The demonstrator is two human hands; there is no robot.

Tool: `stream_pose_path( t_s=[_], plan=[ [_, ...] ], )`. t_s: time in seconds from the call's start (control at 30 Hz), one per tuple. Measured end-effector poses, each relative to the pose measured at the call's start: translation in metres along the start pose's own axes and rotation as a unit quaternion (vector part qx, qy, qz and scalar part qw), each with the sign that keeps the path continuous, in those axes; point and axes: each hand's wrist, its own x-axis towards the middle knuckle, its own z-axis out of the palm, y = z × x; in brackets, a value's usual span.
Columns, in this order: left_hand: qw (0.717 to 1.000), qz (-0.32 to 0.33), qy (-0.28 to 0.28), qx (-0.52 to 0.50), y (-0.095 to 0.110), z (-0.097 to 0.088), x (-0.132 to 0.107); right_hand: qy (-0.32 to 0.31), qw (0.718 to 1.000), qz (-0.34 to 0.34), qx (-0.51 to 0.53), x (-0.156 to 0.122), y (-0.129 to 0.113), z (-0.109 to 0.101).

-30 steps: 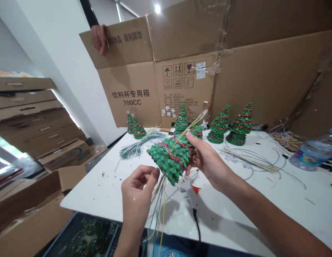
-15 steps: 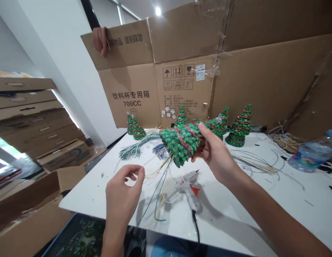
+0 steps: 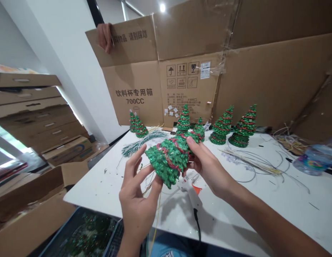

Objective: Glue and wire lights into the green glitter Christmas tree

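A glittery green miniature Christmas tree (image 3: 171,157) with a red garland lies tilted in the air over the table, its base toward the left. My right hand (image 3: 208,166) grips it around its upper part. My left hand (image 3: 141,189) has its fingers curved around the wide base, the thumb against the lower edge. Thin yellow strands (image 3: 155,232) hang from the base, partly hidden by my left hand. Beneath the tree a white hot glue gun (image 3: 191,192) with an orange trigger lies on the table.
Several finished-looking trees (image 3: 222,125) stand along the back. A green wire bundle (image 3: 141,142), loose pale wires (image 3: 251,162) and a water bottle (image 3: 313,159) lie or stand around. Behind is a cardboard wall (image 3: 187,43), with another person's hand (image 3: 104,37) on its top. Open carton (image 3: 37,203) at left.
My left hand has moved from the strands up to the tree's base. The tree has shifted left and down in view, and the camera view has shifted slightly.
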Motion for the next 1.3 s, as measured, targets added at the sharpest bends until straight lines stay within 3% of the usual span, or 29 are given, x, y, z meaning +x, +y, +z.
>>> stream_pose_path(
  t_s=[0.17,0.43,0.87,1.3],
  plan=[
    [0.999,-0.008,0.031,-0.013,0.006,0.009,-0.005,-0.035,0.998,0.047,0.02,-0.008,0.006,0.006],
    [0.995,0.005,0.103,0.019,0.01,0.006,-0.011,-0.119,0.989,0.08,0.031,-0.021,0.005,0.016],
    [0.994,0.069,0.081,0.03,0.006,0.002,-0.008,-0.116,0.991,0.06,0.028,-0.023,0.002,0.018],
    [0.996,0.028,0.083,0.025,0.015,0.004,-0.009,-0.099,0.991,0.082,0.035,-0.02,0.009,0.017]
  ],
)
